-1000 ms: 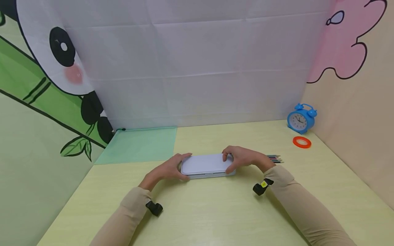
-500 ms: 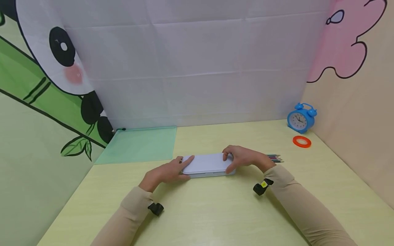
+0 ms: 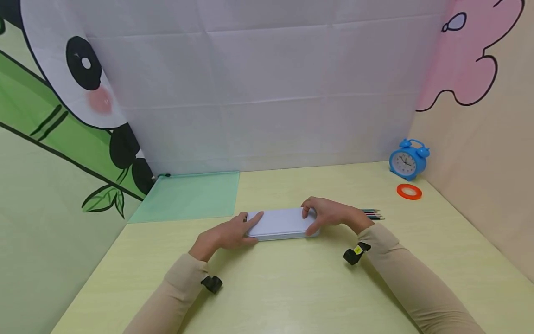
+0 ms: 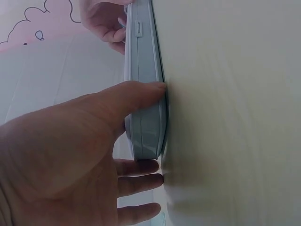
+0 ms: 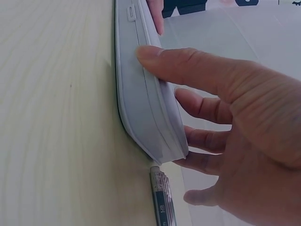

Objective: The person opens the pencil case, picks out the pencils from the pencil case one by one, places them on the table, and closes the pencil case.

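Observation:
A pale white-grey pencil case (image 3: 281, 222) lies flat on the table with its lid down. My left hand (image 3: 227, 234) grips its left end: the thumb presses the front side, the index finger lies on the lid, and other fingers are spread by the end in the left wrist view. At the right end, my right hand (image 3: 327, 215) holds the case, thumb at the front edge and bent fingers on top. A small clasp (image 5: 131, 13) shows on the front side in the right wrist view. What lies inside the case is hidden.
Several pencils (image 3: 373, 214) lie just right of the case, partly behind the right wrist. Farther right are an orange-red ring (image 3: 402, 189) and a blue alarm clock (image 3: 403, 164). A green mat (image 3: 192, 197) covers the back left of the table (image 3: 283, 287).
My left index finger has come from the back corner onto the lid. The gap along the case's front edge has narrowed as the lid went down. My right hand has stayed in place.

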Demonstrator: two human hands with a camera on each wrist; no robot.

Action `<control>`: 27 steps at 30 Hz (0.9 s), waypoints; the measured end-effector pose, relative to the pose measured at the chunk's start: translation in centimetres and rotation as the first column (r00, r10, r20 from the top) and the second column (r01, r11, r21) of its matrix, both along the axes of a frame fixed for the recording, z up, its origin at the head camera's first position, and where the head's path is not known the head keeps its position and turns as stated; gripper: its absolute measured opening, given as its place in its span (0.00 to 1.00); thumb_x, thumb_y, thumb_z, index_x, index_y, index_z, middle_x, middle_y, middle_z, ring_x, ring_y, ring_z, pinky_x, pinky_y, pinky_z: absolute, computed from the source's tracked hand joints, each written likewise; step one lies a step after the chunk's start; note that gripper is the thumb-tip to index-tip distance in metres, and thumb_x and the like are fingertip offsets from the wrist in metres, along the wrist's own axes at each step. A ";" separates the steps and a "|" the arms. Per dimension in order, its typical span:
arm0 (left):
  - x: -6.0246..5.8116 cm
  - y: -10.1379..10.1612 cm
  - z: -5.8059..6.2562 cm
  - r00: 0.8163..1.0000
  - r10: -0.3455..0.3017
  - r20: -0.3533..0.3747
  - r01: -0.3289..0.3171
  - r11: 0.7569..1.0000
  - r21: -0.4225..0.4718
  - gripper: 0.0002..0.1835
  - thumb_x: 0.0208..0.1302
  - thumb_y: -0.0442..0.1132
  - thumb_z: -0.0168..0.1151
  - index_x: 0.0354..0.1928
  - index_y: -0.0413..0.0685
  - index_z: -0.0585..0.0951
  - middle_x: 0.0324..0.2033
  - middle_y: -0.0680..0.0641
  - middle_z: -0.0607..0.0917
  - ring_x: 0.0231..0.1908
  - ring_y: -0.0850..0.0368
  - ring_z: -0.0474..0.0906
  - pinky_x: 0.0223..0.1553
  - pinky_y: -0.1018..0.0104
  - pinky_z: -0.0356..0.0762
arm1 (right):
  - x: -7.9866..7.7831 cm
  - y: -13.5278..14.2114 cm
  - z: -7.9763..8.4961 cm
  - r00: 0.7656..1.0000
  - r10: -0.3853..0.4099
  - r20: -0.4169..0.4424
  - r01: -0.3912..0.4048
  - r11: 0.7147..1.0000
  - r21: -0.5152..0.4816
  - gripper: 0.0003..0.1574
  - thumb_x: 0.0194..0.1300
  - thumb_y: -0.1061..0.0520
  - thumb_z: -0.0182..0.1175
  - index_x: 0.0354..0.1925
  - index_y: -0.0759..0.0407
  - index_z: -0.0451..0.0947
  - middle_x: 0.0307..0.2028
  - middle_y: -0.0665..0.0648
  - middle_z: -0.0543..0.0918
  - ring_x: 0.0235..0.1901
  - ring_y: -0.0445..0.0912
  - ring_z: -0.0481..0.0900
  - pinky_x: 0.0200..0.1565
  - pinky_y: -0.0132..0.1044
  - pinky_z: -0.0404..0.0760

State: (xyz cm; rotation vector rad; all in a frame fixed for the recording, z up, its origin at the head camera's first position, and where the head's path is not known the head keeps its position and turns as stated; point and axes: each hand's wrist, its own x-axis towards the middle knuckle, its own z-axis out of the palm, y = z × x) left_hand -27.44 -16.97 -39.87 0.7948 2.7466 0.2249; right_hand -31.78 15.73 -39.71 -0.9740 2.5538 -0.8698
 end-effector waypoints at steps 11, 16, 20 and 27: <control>-0.3 -0.7 -0.2 0.998 0.012 0.055 -0.017 0.997 0.081 0.46 0.70 0.49 0.63 0.80 0.48 0.48 0.67 0.35 0.64 0.61 0.43 0.68 0.61 0.47 0.69 | 0.3 0.2 -0.2 0.992 0.082 -0.095 -0.073 0.993 0.094 0.26 0.50 0.54 0.78 0.42 0.53 0.73 0.52 0.54 0.73 0.49 0.50 0.70 0.52 0.42 0.72; -0.4 -0.9 -0.1 0.997 0.033 0.076 -0.041 0.993 0.113 0.50 0.69 0.50 0.64 0.80 0.46 0.44 0.70 0.37 0.62 0.66 0.43 0.65 0.65 0.48 0.66 | 0.3 0.4 0.0 0.987 0.101 -0.123 -0.089 0.991 0.101 0.27 0.50 0.53 0.78 0.43 0.53 0.73 0.53 0.54 0.73 0.49 0.49 0.70 0.51 0.42 0.72; -0.5 -1.1 -0.2 0.997 0.016 0.077 -0.025 0.993 0.117 0.50 0.69 0.50 0.64 0.80 0.45 0.43 0.71 0.37 0.61 0.67 0.43 0.63 0.66 0.48 0.64 | 0.1 1.3 0.3 0.993 0.072 -0.097 -0.067 0.996 0.052 0.30 0.51 0.50 0.78 0.47 0.55 0.74 0.59 0.59 0.73 0.56 0.52 0.71 0.58 0.47 0.72; -1.2 -1.9 0.0 0.995 -0.023 0.094 0.009 0.989 0.145 0.49 0.69 0.41 0.60 0.79 0.41 0.39 0.74 0.34 0.56 0.73 0.39 0.53 0.70 0.45 0.56 | -0.2 3.6 0.7 0.996 -0.057 -0.075 0.054 0.998 -0.044 0.25 0.65 0.51 0.66 0.54 0.62 0.73 0.62 0.63 0.73 0.63 0.59 0.69 0.64 0.57 0.66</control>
